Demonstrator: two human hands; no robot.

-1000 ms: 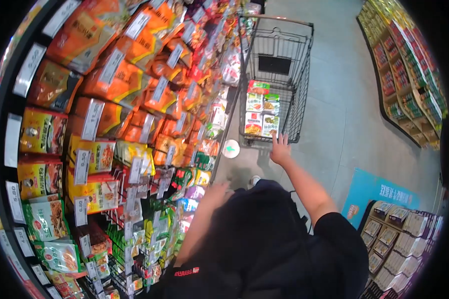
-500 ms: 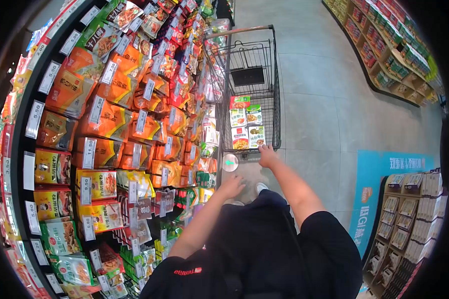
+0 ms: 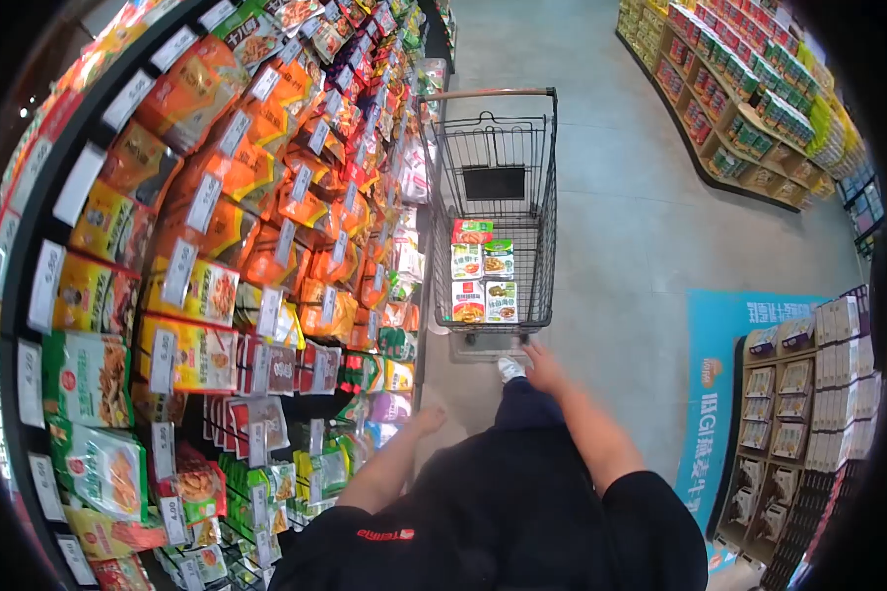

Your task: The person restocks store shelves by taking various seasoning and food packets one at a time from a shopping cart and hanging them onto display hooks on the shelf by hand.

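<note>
A metal shopping cart (image 3: 550, 227) stands ahead of me, holding several flat food packets (image 3: 484, 301) near its closer end. My right hand (image 3: 543, 368) is just below the cart's near edge, its fingers stretched forward with nothing visible in them. It looks slightly apart from the cart, though blur hides the exact gap. Low beside the left shelves is my left hand (image 3: 428, 421), smeared by motion, its fingers unclear. Yellow seasoning packets (image 3: 189, 355) and orange pouches (image 3: 237, 177) hang on the shelf rack to the left.
Price tags (image 3: 81, 184) line the rack along my left. To the right, a shelf of cans and jars (image 3: 729, 103) stands farther off. Nearer is a display of boxed goods (image 3: 788, 414) beside a blue floor sign (image 3: 705, 384). Grey floor (image 3: 621, 236) runs between.
My right hand has come off the cart's near edge. My left hand has drawn back toward my body. The cart and shelves sit differently in view as I move.
</note>
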